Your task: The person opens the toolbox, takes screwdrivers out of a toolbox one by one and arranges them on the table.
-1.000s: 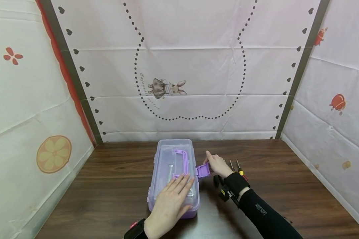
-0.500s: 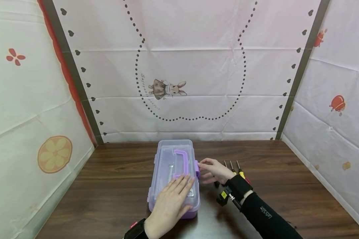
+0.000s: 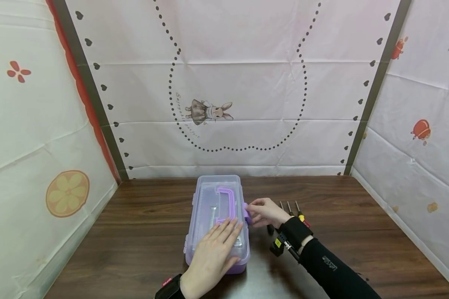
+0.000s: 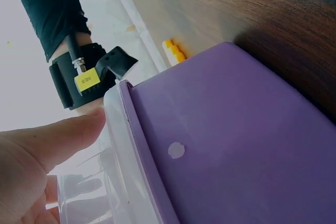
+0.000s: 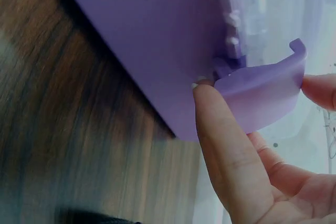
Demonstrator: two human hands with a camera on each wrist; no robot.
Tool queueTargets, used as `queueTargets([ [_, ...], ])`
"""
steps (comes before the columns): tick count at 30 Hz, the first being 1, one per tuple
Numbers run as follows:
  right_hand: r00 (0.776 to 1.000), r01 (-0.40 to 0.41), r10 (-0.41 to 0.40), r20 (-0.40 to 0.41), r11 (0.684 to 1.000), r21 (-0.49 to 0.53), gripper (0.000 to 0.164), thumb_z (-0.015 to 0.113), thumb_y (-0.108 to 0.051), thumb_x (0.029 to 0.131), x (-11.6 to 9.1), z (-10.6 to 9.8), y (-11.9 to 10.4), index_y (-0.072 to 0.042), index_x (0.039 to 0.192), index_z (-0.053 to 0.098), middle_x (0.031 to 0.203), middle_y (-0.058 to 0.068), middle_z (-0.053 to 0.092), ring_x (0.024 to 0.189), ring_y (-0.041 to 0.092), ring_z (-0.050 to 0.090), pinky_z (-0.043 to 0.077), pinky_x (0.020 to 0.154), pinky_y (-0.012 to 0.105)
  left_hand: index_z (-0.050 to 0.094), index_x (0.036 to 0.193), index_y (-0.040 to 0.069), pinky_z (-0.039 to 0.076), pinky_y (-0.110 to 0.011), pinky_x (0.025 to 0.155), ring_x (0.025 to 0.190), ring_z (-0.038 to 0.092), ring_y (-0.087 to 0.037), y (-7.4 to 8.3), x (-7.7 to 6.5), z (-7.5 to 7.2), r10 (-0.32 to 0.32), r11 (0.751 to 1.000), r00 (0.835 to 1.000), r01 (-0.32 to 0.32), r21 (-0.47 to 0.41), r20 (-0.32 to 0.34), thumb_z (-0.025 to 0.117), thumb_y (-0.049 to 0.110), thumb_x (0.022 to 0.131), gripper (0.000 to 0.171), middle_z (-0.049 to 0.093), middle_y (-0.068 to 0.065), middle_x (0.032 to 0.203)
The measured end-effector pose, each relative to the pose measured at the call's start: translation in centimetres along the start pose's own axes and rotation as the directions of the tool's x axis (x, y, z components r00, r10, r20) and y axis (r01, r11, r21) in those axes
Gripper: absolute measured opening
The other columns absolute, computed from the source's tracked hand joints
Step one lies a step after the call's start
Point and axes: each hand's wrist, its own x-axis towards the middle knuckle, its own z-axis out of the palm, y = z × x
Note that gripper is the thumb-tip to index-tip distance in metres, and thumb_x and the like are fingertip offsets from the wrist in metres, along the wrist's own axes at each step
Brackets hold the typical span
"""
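A purple plastic storage box (image 3: 203,207) with a clear lid stands lengthwise on the table, lid down. My left hand (image 3: 213,251) rests flat on the near part of the lid, fingers straight; in the left wrist view its thumb (image 4: 63,140) lies along the lid's edge. On the box's right side, my right hand (image 3: 267,212) holds the purple latch (image 3: 247,214) between its fingers. The right wrist view shows that latch (image 5: 265,95) tilted out from the lid, with one fingertip at its hinge end and another at its hooked edge. A folded purple handle (image 3: 231,201) lies on the lid.
Several screwdrivers (image 3: 301,216) with yellow and black handles lie right of the box, partly behind my right hand. Printed cloth walls (image 3: 247,83) enclose the wooden table (image 3: 146,232) at the back and both sides.
The latch has swung up from lying outward to stand near the lid's edge, tilting slightly outward since half a second ago. My right hand moved left with it; my left hand stayed put.
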Motion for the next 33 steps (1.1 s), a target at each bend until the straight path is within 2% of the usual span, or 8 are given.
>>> queueTargets([
  [6,0.999,-0.034,0.035,-0.04,0.999,0.014,0.04,0.059,-0.022,0.097,0.3,0.6,1.2,0.009,0.12,0.053,0.093,0.009,0.061,0.067,0.012,0.065,0.062,0.072,0.037,0.052,0.143,0.01,0.045,-0.039,0.108,0.132,0.055,-0.023,0.1,-0.1,0.0,-0.003,1.0,1.0,0.003,-0.009,0.009,0.082,0.042,0.075,0.08,0.056,-0.009,0.144],
  [12,0.993,-0.024,0.028,-0.119,0.999,0.03,0.035,0.062,-0.021,0.095,0.4,1.2,1.8,0.01,0.112,0.058,0.087,0.01,0.066,0.07,0.013,0.067,0.062,0.073,0.037,0.052,0.144,0.01,0.045,-0.039,0.109,0.133,0.054,-0.024,-0.1,0.0,0.2,0.011,1.0,1.0,-0.011,-0.014,0.013,0.08,0.043,0.077,0.08,0.056,-0.009,0.145],
  [16,0.989,-0.003,0.005,-0.146,1.0,0.015,0.033,0.06,-0.022,0.098,0.2,1.6,2.1,0.009,0.108,0.059,0.093,0.012,0.068,0.076,0.014,0.068,0.061,0.079,0.038,0.053,0.143,0.009,0.046,-0.038,0.108,0.132,0.055,-0.023,-0.6,-0.1,0.7,0.057,0.998,0.998,-0.058,-0.027,-0.039,0.08,0.044,0.076,0.08,0.057,-0.01,0.143],
  [19,0.99,0.017,-0.014,-0.143,1.0,0.018,0.035,0.058,-0.023,0.1,0.0,1.8,2.4,0.01,0.109,0.058,0.099,0.016,0.068,0.079,0.013,0.068,0.06,0.081,0.037,0.056,0.14,0.008,0.048,-0.036,0.106,0.129,0.058,-0.023,-1.0,-0.2,1.0,0.108,0.994,0.989,-0.111,-0.022,-0.106,0.082,0.044,0.074,0.079,0.06,-0.011,0.139],
  [22,0.991,0.032,-0.028,-0.132,0.999,0.032,0.035,0.056,-0.023,0.1,-0.2,1.9,2.5,0.011,0.11,0.057,0.1,0.016,0.067,0.08,0.013,0.068,0.06,0.081,0.035,0.057,0.138,0.008,0.048,-0.035,0.105,0.128,0.059,-0.022,-1.2,-0.1,1.2,0.14,0.99,0.981,-0.144,-0.015,-0.136,0.082,0.045,0.074,0.078,0.062,-0.011,0.137],
  [28,0.991,0.029,-0.02,-0.133,0.997,0.065,0.035,0.055,-0.023,0.101,-0.2,2.1,2.5,0.01,0.111,0.056,0.1,0.015,0.065,0.081,0.013,0.066,0.06,0.083,0.036,0.056,0.139,0.008,0.047,-0.036,0.106,0.129,0.058,-0.022,-1.5,0.0,1.1,0.139,0.989,0.982,-0.144,-0.029,-0.124,0.079,0.045,0.077,0.076,0.061,-0.011,0.138],
  [33,0.996,0.042,-0.031,-0.09,0.992,0.12,0.042,0.051,-0.023,0.102,-0.4,2.4,2.5,0.014,0.12,0.05,0.098,0.011,0.063,0.08,0.01,0.065,0.06,0.081,0.031,0.057,0.138,0.007,0.047,-0.037,0.107,0.13,0.057,-0.023,-1.7,-0.1,1.0,0.131,0.987,0.983,-0.141,-0.074,-0.129,0.081,0.044,0.076,0.076,0.06,-0.012,0.139],
])
